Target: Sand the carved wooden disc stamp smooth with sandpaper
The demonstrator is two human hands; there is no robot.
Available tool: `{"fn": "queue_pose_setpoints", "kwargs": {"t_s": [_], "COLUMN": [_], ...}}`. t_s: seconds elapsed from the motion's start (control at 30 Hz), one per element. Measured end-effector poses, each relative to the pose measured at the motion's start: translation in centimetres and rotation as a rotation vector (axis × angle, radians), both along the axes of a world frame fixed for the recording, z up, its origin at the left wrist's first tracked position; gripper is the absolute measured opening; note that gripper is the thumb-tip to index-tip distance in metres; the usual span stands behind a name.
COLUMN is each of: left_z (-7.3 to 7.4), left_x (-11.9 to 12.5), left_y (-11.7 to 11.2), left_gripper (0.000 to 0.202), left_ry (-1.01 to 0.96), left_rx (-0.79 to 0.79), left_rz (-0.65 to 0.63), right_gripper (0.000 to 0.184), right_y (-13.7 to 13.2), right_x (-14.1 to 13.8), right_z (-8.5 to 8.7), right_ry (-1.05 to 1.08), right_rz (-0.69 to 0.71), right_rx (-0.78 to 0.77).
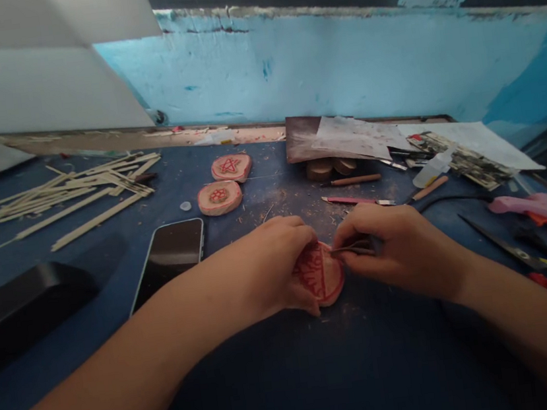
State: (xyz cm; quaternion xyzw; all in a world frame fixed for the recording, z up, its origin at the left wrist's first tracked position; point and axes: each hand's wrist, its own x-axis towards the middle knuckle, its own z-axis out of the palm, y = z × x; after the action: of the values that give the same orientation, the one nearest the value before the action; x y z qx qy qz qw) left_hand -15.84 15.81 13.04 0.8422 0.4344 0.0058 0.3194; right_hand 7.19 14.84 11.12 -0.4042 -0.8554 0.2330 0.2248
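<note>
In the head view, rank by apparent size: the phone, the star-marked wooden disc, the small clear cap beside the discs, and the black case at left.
1. Black case, though it lies nearer the camera.
2. Phone.
3. Star-marked wooden disc, which lies farther back.
4. Small clear cap, plainly smallest.

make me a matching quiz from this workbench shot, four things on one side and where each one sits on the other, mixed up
Things:
1. phone
2. bundle of thin wooden sticks
3. wooden disc with red markings
4. disc with a red star

Places:
A. far side of the table, beyond another carved disc
B. held by the left hand, with the right hand bringing a thin tool to its edge
C. lying screen up, just left of the left forearm
D. spread out at the far left of the blue table

Pairs: 1-C, 2-D, 3-B, 4-A
</note>
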Motion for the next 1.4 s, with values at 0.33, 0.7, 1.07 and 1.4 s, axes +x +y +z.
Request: {"fn": "queue_pose_setpoints", "kwargs": {"t_s": [0.33,0.7,1.07,1.4], "left_z": [0.1,0.1,0.0,-0.2], "left_x": [0.2,0.2,0.1,0.1], "left_y": [-0.1,0.0,0.0,0.0], "left_gripper": [0.05,0.052,0.046,0.048], "left_ry": [0.034,0.047,0.011,-0.003], "left_rx": [0.009,0.013,0.0,0.007], "left_rz": [0.013,0.017,0.0,0.013], "right_gripper": [0.013,0.018,0.012,0.015], "right_y": [-0.7,-1.3,-0.2,-0.3], "right_x": [-1.0,-1.4,-1.2,-1.3], "right_z": [0.1,0.6,-0.1,-0.1], "right_ry": [-0.111,-0.14,-0.052,-0.078], "right_rz": [0.081,0.122,0.169,0.148], "right_rx": [0.009,-0.089,-0.065,-0.013]}}
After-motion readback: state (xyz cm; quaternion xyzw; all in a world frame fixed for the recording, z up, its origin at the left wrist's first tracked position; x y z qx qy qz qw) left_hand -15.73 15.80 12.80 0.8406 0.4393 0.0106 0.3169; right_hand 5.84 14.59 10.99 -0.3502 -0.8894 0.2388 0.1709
